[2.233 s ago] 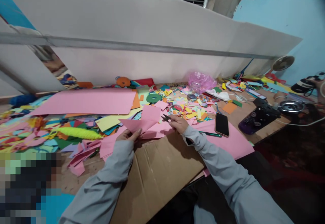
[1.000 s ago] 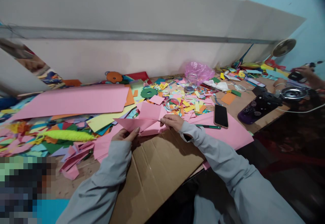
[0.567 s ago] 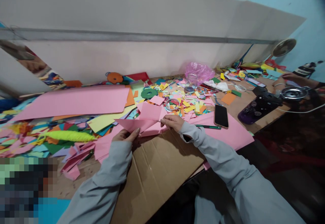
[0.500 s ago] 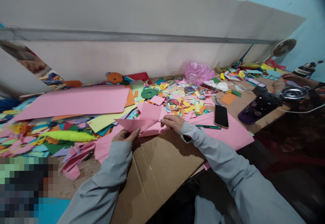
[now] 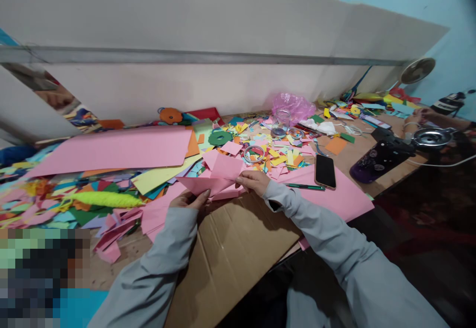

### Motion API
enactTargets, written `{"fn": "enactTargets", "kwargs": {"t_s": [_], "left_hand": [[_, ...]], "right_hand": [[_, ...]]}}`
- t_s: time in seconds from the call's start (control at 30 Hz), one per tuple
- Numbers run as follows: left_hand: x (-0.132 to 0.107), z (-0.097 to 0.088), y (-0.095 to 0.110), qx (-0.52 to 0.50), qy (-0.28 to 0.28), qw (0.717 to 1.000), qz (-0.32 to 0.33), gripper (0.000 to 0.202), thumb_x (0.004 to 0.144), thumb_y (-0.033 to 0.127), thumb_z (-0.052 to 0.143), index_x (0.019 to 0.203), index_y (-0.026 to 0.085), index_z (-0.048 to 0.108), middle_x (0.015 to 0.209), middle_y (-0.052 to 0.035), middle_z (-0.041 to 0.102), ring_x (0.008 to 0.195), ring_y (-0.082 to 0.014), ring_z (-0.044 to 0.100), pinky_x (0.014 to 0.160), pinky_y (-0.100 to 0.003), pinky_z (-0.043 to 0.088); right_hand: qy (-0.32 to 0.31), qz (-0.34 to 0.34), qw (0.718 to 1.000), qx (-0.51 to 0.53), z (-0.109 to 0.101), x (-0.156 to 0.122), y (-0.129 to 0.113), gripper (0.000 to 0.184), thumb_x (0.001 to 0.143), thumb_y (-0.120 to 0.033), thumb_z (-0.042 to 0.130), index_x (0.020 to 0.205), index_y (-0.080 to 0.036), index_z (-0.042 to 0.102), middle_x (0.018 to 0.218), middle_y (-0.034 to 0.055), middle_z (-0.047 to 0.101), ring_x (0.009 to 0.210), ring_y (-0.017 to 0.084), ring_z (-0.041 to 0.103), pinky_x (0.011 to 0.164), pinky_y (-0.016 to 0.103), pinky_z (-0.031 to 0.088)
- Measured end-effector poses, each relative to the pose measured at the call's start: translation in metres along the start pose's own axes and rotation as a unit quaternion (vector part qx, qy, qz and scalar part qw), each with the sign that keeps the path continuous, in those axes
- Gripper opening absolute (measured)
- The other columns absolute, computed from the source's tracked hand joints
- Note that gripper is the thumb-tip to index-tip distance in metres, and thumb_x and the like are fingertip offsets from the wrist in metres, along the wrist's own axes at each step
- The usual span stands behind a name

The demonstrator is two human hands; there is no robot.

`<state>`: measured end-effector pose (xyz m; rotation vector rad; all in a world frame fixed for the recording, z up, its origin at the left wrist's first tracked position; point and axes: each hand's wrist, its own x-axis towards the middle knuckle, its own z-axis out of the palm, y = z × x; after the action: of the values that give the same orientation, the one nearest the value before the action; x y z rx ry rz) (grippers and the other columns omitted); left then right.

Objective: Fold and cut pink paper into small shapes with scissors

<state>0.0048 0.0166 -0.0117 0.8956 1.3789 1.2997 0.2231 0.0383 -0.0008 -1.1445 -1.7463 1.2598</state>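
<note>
Both hands hold a folded piece of pink paper (image 5: 226,167) above the back edge of a brown cardboard sheet (image 5: 230,258). My left hand (image 5: 190,199) pinches its left side, thumb on top; the other fingers are partly hidden underneath. At its right corner, the fingertips of my right hand (image 5: 253,181) are pressed together on the paper. Several folds stand up between the hands. To the right of my right hand lie a larger pink sheet (image 5: 342,204), a green pen (image 5: 305,187) and a black phone (image 5: 325,172).
Paper scraps (image 5: 286,154) cover the table behind my hands, with a tape roll (image 5: 254,154) and a glass jar (image 5: 281,122) among them. A large pink sheet (image 5: 122,152) lies at left. Rightward stand a dark bottle (image 5: 375,162) and another person's hand (image 5: 418,117).
The upper flap of the pink paper has tilted slightly and spread to the right between my hands. Both hands keep their hold, and the whole view has shifted a little.
</note>
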Motion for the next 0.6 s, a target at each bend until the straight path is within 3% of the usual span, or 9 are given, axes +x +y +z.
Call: {"fn": "enactTargets", "kwargs": {"t_s": [0.33,0.6], "left_hand": [[0.0023,-0.0009,-0.0035,-0.019,-0.001,1.0,-0.004,0.035,0.047,0.028,0.083,0.076,0.012,0.072,0.05,-0.0011,0.067,0.044,-0.0136,0.059,0.047,-0.023,0.051],[0.0015,-0.0005,-0.0021,-0.033,-0.005,0.999,-0.023,0.037,0.045,0.03,0.085,0.075,0.013,0.071,0.05,-0.001,0.067,0.043,-0.0134,0.059,0.046,-0.023,0.051]], "right_hand": [[0.025,0.012,1.0,-0.008,0.0034,-0.001,-0.0003,0.048,0.084,-0.058,0.053,0.076,-0.013,0.066,0.046,-0.0057,0.044,0.047,0.008,0.041,0.05,0.021,0.032],[0.012,0.006,1.0,0.019,0.0031,-0.0007,-0.0014,0.052,0.08,-0.064,0.054,0.078,-0.013,0.067,0.051,-0.0041,0.05,0.05,0.008,0.046,0.053,0.021,0.035]]}}
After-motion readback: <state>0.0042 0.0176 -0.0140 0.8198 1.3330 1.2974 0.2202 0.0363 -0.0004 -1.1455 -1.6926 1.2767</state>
